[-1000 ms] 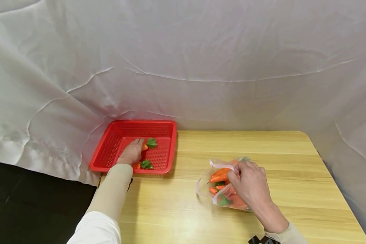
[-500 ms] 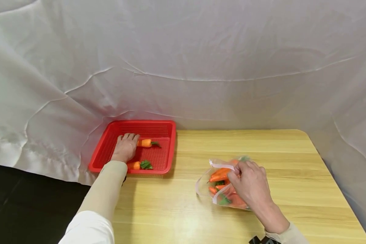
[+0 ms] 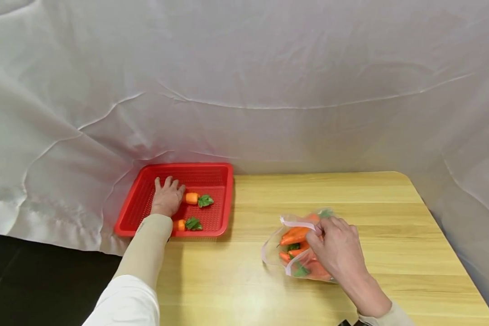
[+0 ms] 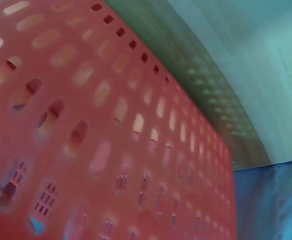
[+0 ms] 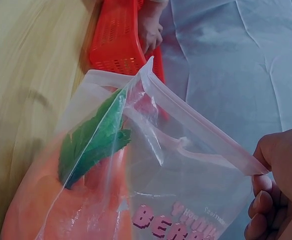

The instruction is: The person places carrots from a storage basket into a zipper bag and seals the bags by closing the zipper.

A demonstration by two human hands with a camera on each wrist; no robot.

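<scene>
Left hand off the carrot, flat in basket

Left hand (image 3: 166, 197) now lies open in the red basket (image 3: 218, 172), released carrot (image 3: 192, 198) just beside it; right hand (image 3: 338, 246) still pinches the bag (image 3: 287, 253) rim.

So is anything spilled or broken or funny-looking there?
Nothing stands out. Two toy carrots lie inside the red basket by the open left hand. The rest sit in the clear zip bag, whose edge the right hand pinches. Nothing is spilled on the wooden table.

Red perforated basket (image 3: 218, 181), orange carrots (image 3: 191, 198)
</scene>
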